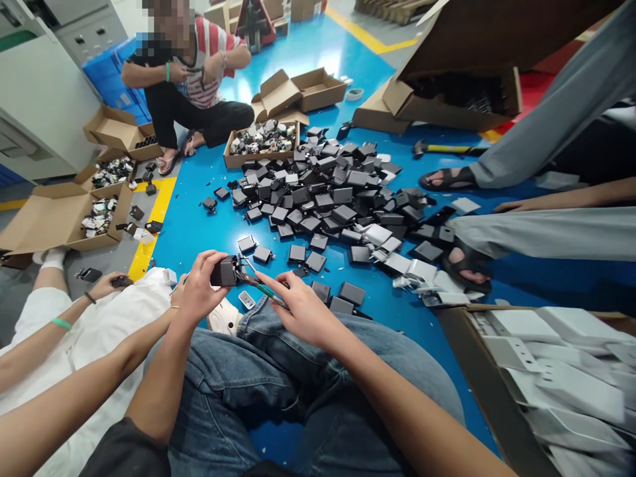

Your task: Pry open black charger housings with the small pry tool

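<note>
My left hand (200, 286) is closed around a dark grey charger housing (224, 272), held up above my knees with its opened end facing right. Green-handled pliers (268, 292) are gripped in my right hand (309, 308), their jaws at the charger's open end, where small inner parts show. Whether the jaws pinch anything is too small to tell. Just below lies a white socket faceplate (246, 300) on the blue floor. Several loose grey chargers (297, 254) are scattered beyond my hands, in front of a large heap of similar chargers (328, 192).
A carton of white housings (467, 371) stands at my right. Behind the heap is a box of small parts (233, 159); more open cartons (44, 212) are at left. A hammer (447, 149) lies near a co-worker's sandalled foot (467, 271). Other people sit close on my left and opposite.
</note>
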A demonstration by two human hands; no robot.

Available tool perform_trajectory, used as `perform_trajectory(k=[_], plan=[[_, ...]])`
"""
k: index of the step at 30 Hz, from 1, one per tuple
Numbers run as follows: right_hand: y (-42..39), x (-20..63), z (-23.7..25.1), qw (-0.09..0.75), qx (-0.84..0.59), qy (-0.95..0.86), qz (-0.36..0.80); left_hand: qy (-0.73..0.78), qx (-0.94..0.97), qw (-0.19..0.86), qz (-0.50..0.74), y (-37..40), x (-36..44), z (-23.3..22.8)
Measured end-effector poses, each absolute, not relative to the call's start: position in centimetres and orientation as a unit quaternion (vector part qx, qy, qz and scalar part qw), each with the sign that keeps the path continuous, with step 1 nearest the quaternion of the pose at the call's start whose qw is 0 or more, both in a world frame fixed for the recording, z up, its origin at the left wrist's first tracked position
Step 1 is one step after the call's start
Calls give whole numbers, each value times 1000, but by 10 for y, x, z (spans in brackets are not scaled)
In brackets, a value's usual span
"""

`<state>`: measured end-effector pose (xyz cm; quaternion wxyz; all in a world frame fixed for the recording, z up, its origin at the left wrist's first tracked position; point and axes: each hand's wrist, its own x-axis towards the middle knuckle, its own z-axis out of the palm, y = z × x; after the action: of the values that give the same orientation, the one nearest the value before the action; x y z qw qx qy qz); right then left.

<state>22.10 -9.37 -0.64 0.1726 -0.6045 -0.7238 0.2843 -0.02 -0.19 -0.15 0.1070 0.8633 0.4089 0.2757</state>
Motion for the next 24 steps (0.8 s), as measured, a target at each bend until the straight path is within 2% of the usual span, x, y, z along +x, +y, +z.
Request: perform_trajectory(k=[7, 13, 18, 24], plan=[[-94, 221, -6, 191, -601, -729, 267, 403, 869, 103, 267, -1, -1, -4], [-95, 221, -4, 158, -621, -724, 256, 397, 875, 87, 262, 0, -1, -7], [-96, 219, -6, 165, -617, -727, 253, 384, 886, 83, 247, -2, 0, -7], [-94, 220, -8, 151, -632, -719, 249, 369, 902, 25, 223, -4, 3, -7]])
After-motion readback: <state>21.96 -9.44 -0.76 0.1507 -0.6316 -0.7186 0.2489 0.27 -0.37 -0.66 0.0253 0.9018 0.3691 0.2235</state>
